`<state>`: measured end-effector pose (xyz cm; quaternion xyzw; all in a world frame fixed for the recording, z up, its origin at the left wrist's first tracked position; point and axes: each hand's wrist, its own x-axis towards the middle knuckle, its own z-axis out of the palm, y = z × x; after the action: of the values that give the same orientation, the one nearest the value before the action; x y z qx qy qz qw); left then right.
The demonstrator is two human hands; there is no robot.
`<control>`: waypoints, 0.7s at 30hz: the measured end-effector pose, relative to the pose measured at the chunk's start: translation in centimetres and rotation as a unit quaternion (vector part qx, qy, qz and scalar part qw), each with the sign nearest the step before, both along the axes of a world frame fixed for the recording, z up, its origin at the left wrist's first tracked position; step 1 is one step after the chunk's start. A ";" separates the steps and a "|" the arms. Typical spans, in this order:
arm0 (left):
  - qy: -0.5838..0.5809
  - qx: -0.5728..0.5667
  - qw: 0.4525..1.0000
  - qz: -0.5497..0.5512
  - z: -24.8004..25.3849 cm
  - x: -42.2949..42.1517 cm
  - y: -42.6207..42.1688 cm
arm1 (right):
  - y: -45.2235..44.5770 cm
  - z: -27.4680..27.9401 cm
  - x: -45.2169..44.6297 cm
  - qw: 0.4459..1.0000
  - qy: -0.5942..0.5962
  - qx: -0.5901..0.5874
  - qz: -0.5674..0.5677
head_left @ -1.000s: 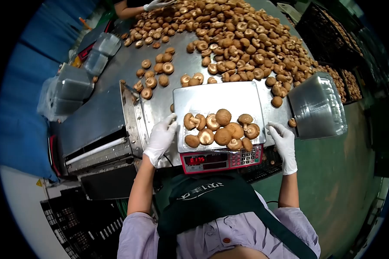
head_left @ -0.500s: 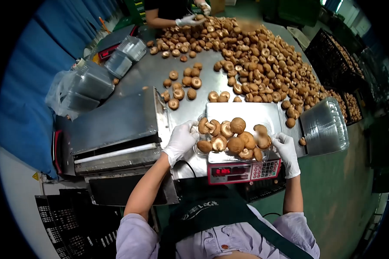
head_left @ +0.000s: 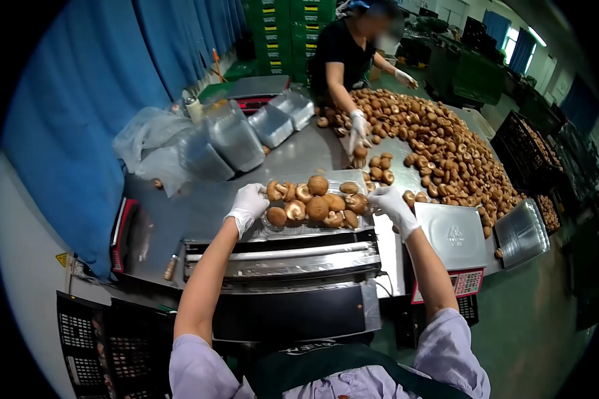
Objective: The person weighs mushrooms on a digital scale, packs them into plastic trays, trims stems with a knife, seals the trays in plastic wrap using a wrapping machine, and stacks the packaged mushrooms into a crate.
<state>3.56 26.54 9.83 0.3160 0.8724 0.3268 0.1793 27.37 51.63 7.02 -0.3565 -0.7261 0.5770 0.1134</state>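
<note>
A clear plastic tray (head_left: 287, 230) full of brown mushrooms (head_left: 317, 208) is held level between my two gloved hands, over the wrapping machine (head_left: 283, 261). My left hand (head_left: 249, 205) grips the tray's left end, fingers closed on its edge. At the right end, my right hand (head_left: 391, 207) has its fingers closed on the rim. The mushrooms lie in rows, some caps up, some showing stems. To the right stands the scale (head_left: 451, 233), its metal plate bare.
A co-worker (head_left: 345, 63) stands across the table, one gloved hand near mushrooms. A large mushroom heap (head_left: 446, 143) covers the back right. Stacked clear trays (head_left: 236, 136) stand back left, with more (head_left: 520, 233) at right. A knife (head_left: 171, 267) lies at left.
Both my hands have lifted the mushroom tray off the scale and carried it left over the wrapping machine. The view has turned left and up, showing more of the co-worker, who reaches forward.
</note>
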 end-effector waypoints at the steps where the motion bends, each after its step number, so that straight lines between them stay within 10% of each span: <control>1: -0.028 -0.008 0.999 0.034 -0.5 -1.8 -1.0 | -1.0 -0.3 -2.2 1.000 -0.003 -0.001 0.007; 9: -0.128 -0.058 0.990 0.025 0.2 -5.4 -8.9 | -6.7 0.8 -6.7 0.994 -0.046 -0.003 0.099; 12: -0.055 -0.073 0.996 -0.022 1.5 -4.6 -12.0 | -7.5 2.0 -4.5 0.974 -0.084 0.168 0.125; 16: 0.178 -0.136 0.943 -0.245 3.5 -2.9 -16.2 | -8.8 4.1 -0.2 0.859 -0.046 0.443 0.251; 19: 0.399 -0.164 0.774 -0.464 2.7 -3.0 -17.8 | -8.7 4.1 1.8 0.638 -0.069 0.657 0.395; 21: 0.434 -0.152 0.724 -0.515 1.9 -3.0 -17.8 | -9.8 4.3 1.9 0.613 -0.080 0.639 0.457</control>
<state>0.55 8.72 11.72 0.7924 0.5961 -0.1254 -0.0326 29.28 41.87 11.35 0.1397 -0.9861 -0.0871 -0.0241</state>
